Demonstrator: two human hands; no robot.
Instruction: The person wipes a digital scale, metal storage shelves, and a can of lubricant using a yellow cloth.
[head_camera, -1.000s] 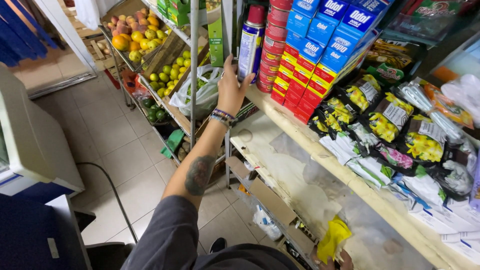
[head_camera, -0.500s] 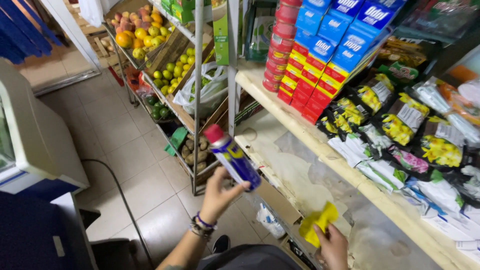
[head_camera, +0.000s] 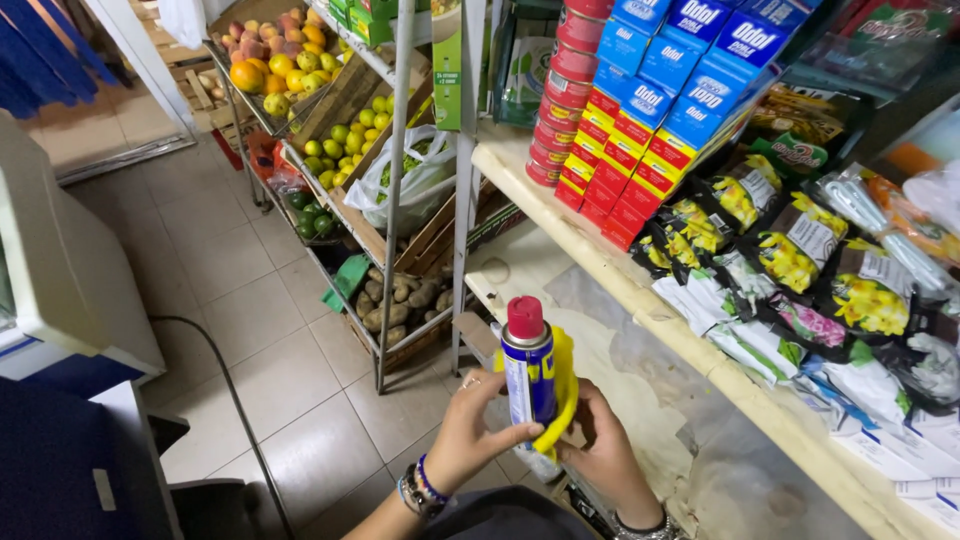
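Observation:
A blue and yellow spray can (head_camera: 529, 365) with a red cap stands upright in front of me, low in the head view. My left hand (head_camera: 470, 432) grips its body from the left. My right hand (head_camera: 603, 455) presses a yellow cloth (head_camera: 561, 394) against the can's right side and back. Both hands hover over the lower shelf board (head_camera: 640, 380) covered with worn paper.
An upper wooden shelf (head_camera: 640, 290) carries stacked red and blue boxes (head_camera: 660, 90), red tins (head_camera: 560, 90) and dark sachets (head_camera: 800, 270). A metal rack (head_camera: 390, 200) to the left holds fruit, a white bag and potatoes. A white cabinet (head_camera: 60, 260) stands at left on the tiled floor.
My left hand took the spray can off the upper shelf and brought it down in front of me. My right hand came up with the yellow cloth and now wraps it around the can.

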